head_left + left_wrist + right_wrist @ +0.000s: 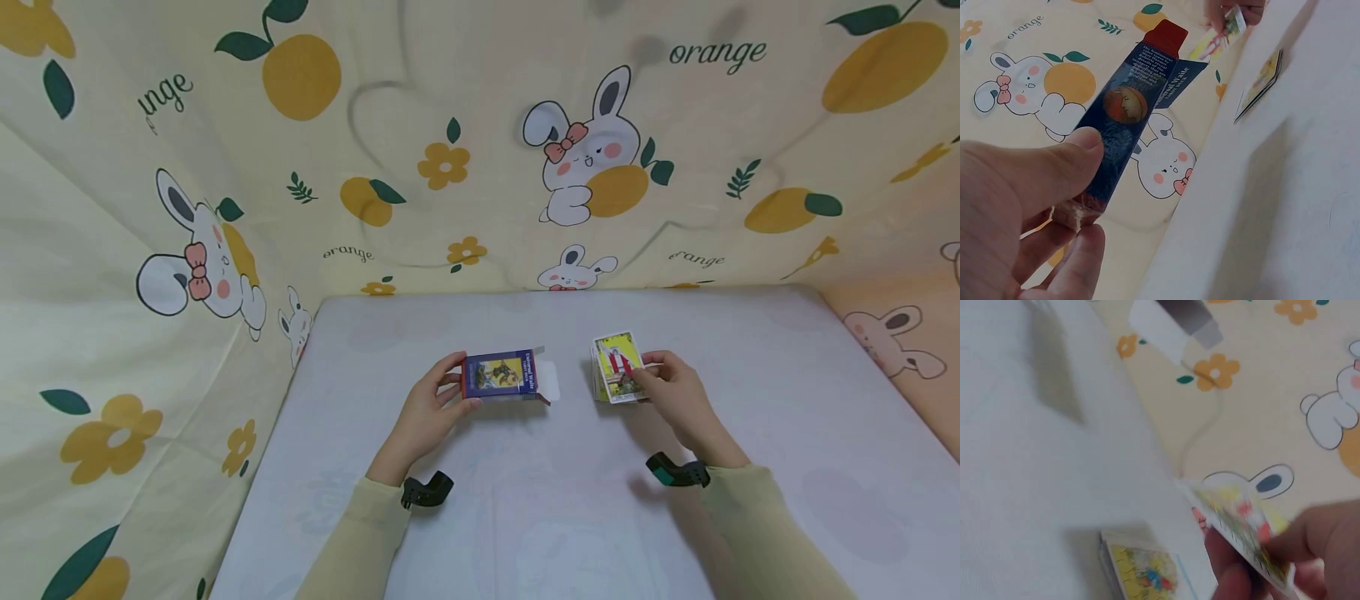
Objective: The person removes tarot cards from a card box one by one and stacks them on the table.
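Note:
My left hand (431, 406) grips a dark blue tarot card box (495, 375) by its closed end, thumb along the narrow side. At the box's other end the flaps (1167, 39) stand open, facing right. In my right hand (684, 398) a few tarot cards (617, 363) are pinched at their edge between thumb and fingers, the top one yellow with a red and white figure. Below them, a small stack of cards (1147, 575) lies on the table, mostly hidden under the held cards in the head view.
A white-covered table (540, 517) spreads under both hands. Behind it and at the sides hangs a cream cloth (450, 75) printed with rabbits and oranges. Each wrist wears a black band (427, 490).

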Tool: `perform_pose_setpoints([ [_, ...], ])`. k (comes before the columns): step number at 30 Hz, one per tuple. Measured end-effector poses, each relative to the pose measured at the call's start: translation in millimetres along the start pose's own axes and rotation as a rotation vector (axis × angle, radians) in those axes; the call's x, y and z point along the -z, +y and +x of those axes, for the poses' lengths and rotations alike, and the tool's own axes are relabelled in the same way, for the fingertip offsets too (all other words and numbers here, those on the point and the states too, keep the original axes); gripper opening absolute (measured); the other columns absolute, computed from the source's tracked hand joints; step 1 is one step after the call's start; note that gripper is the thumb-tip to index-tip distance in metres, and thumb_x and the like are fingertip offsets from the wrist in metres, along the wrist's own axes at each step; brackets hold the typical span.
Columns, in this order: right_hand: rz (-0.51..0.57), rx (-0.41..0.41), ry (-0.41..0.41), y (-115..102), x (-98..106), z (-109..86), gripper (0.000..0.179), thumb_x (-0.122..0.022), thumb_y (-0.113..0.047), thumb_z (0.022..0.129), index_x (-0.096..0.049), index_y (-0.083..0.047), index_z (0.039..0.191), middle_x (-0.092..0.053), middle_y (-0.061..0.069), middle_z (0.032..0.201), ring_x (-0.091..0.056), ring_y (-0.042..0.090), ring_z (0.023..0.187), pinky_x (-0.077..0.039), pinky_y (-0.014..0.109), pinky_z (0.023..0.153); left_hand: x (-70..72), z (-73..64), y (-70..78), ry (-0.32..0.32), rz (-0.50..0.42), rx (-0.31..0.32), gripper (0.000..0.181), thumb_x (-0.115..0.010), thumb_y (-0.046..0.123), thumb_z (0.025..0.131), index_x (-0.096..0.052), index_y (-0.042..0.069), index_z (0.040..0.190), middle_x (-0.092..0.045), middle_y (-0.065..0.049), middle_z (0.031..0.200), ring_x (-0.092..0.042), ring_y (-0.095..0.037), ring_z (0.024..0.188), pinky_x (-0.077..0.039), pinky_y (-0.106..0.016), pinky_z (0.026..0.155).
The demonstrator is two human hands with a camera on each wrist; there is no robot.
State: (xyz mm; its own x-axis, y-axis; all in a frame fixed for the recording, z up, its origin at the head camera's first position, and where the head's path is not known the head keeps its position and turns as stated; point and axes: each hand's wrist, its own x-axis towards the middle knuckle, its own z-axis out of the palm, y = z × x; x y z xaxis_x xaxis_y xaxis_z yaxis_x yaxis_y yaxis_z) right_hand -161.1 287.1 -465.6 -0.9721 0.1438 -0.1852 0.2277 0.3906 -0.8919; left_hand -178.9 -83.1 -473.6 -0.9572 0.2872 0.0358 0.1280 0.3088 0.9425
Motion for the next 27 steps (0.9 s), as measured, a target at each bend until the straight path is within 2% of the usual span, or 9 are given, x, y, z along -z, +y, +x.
perform_pose_setpoints([
  [4, -0.035, -0.056, 0.105, 5.2, -3.5, 6.6, 0.049, -0.052, -0.034, 0.099, -0.041, -0.001, 0.133, -0.051, 0.018, 0.110, -0.056, 0.029, 0.094, -0.059, 0.037, 0.080, 0.0, -0.1, 0.6, -0.001, -0.003, 0.013, 0.074, -0.078, 0.013, 0.082, -0.041, 0.021, 0.146, -0.046, 0.001, 0.140, -0.051, -0.018, 0.120, -0.048, -0.033, 0.100],
  [9, -0.064, -0.071, 0.185, 10.2, -11.1, 15.0, 0.042, -0.052, -0.027, 0.097, -0.043, -0.001, 0.129, -0.052, 0.016, 0.103, -0.053, 0.025, 0.084, -0.056, 0.025, 0.062, -0.2, -0.2, 1.5, -0.002, -0.008, 0.019, 0.074, -0.079, 0.014, 0.082, -0.041, 0.026, 0.145, -0.046, 0.002, 0.139, -0.051, -0.018, 0.120, -0.048, -0.035, 0.100],
  [14, -0.108, -0.085, 0.181, 10.6, -17.1, 19.0, 0.042, -0.053, -0.027, 0.097, -0.045, -0.002, 0.130, -0.052, 0.016, 0.098, -0.051, 0.024, 0.079, -0.049, 0.023, 0.054, -0.3, 0.0, 1.0, -0.005, -0.010, 0.020, 0.073, -0.079, 0.015, 0.082, -0.041, 0.030, 0.144, -0.045, 0.002, 0.139, -0.051, -0.017, 0.120, -0.048, -0.033, 0.099],
  [21, -0.137, -0.106, 0.164, 11.4, -20.7, 19.6, 0.045, -0.055, -0.030, 0.097, -0.046, -0.003, 0.131, -0.053, 0.015, 0.104, -0.052, 0.024, 0.084, -0.050, 0.025, 0.058, -0.5, 0.1, 0.9, 0.002, 0.008, 0.006, 0.074, -0.079, 0.015, 0.082, -0.041, 0.028, 0.145, -0.046, 0.003, 0.139, -0.051, -0.017, 0.119, -0.049, -0.031, 0.099],
  [27, -0.215, -0.091, 0.176, 14.3, -22.0, 18.2, 0.047, -0.058, -0.030, 0.095, -0.047, 0.000, 0.130, -0.055, 0.016, 0.104, -0.053, 0.025, 0.085, -0.048, 0.028, 0.060, -0.8, 0.1, 0.5, 0.012, 0.016, 0.019, 0.074, -0.079, 0.013, 0.082, -0.042, 0.029, 0.144, -0.046, 0.003, 0.139, -0.051, -0.017, 0.120, -0.049, -0.031, 0.099],
])
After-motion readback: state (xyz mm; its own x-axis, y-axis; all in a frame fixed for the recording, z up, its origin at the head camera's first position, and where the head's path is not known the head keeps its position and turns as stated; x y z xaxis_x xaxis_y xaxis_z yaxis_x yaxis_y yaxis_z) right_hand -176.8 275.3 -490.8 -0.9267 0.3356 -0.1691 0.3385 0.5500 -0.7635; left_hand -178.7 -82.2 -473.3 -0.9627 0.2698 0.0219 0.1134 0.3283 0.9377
